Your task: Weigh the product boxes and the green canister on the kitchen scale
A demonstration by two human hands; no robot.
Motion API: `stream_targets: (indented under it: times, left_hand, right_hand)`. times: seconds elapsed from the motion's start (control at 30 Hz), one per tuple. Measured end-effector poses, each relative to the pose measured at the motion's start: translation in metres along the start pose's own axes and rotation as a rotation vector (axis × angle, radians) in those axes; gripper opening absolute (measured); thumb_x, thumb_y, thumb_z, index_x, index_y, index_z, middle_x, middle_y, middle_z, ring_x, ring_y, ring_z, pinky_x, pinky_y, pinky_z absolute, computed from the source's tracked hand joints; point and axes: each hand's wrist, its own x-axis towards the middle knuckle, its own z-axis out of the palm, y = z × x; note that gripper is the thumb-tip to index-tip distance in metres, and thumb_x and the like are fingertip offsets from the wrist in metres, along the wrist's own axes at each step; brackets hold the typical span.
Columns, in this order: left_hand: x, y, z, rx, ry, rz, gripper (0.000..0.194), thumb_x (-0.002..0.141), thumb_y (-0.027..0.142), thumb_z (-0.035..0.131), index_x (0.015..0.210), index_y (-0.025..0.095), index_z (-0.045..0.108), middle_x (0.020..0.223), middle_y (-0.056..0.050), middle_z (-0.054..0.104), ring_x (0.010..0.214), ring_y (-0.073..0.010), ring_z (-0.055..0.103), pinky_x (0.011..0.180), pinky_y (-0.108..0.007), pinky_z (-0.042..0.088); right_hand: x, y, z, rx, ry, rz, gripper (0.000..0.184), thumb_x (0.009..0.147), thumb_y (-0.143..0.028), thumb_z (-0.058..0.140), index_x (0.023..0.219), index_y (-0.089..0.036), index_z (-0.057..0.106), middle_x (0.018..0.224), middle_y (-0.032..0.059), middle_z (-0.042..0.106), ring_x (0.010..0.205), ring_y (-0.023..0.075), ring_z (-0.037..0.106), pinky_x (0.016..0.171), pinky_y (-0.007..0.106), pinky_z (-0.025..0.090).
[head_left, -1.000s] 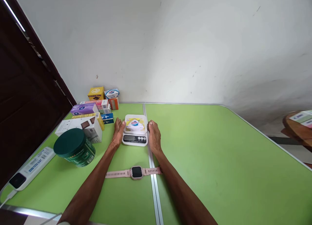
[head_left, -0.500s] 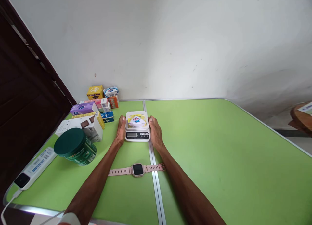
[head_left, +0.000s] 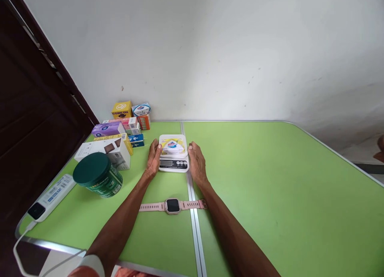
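A small white kitchen scale (head_left: 174, 164) sits mid-table with a yellow and white soap box (head_left: 173, 145) on its platform. My left hand (head_left: 154, 160) lies against the scale's left side, fingers stretched forward and together. My right hand (head_left: 197, 163) rests along the scale's right side in the same way, fingers flat. Neither hand holds anything. A pink smartwatch (head_left: 173, 205) lies flat between my forearms, nearer to me.
The green folding table (head_left: 270, 181) has a metal seam down its middle. At the left stand a dark green tin (head_left: 98, 179), a white box (head_left: 103, 152), a purple box (head_left: 107, 129), several small boxes by the wall, and a white power strip (head_left: 49, 196).
The camera view has shifted a little. Both hands stay flanking the scale; the scale and hands appear slightly farther from the watch than before.
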Motion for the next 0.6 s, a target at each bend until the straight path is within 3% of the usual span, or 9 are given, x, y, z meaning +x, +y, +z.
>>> stream_targets:
  times: [0.1, 0.23, 0.4, 0.6]
  left_hand:
    - [-0.004, 0.009, -0.002, -0.031, -0.024, -0.002, 0.072, 0.108, 0.073, 0.044, 0.160, 0.024, 0.054, 0.170, -0.015, 0.055, 0.161, -0.0303, 0.050, 0.135, -0.046, 0.039]
    - [-0.004, 0.010, -0.001, 0.030, -0.005, 0.031, 0.053, 0.111, 0.060, 0.048, 0.145, 0.023, 0.066, 0.157, -0.015, 0.064, 0.152, -0.0263, 0.057, 0.133, -0.042, 0.041]
    - [-0.001, 0.004, 0.004, 0.005, 0.052, 0.025, 0.034, 0.111, 0.040, 0.052, 0.131, 0.021, 0.072, 0.145, -0.014, 0.071, 0.142, -0.0250, 0.065, 0.129, -0.043, 0.046]
    - [0.004, 0.005, 0.000, -0.170, 0.133, -0.089, 0.015, 0.103, 0.025, 0.061, 0.109, 0.020, 0.075, 0.120, -0.010, 0.082, 0.111, -0.0236, 0.078, 0.104, -0.038, 0.061]
  right_hand:
    - [0.002, 0.006, -0.001, -0.139, -0.017, -0.112, 0.092, 0.095, -0.084, 0.059, 0.165, -0.024, 0.048, 0.171, 0.0186, 0.049, 0.159, 0.0376, 0.046, 0.130, 0.061, 0.042]
    - [0.017, 0.005, -0.004, -0.381, -0.131, -0.366, 0.100, 0.091, -0.078, 0.070, 0.170, -0.024, 0.041, 0.174, 0.0189, 0.045, 0.164, 0.0403, 0.037, 0.136, 0.067, 0.031]
    - [0.053, -0.006, 0.001, -0.582, -0.368, -0.463, 0.081, 0.087, -0.065, 0.077, 0.155, -0.025, 0.061, 0.156, 0.0176, 0.064, 0.151, 0.0459, 0.050, 0.125, 0.069, 0.042]
    - [0.076, -0.019, 0.007, -0.789, -0.559, -0.425, 0.060, 0.075, -0.046, 0.086, 0.131, -0.027, 0.076, 0.131, 0.0135, 0.076, 0.120, 0.0399, 0.065, 0.106, 0.057, 0.055]
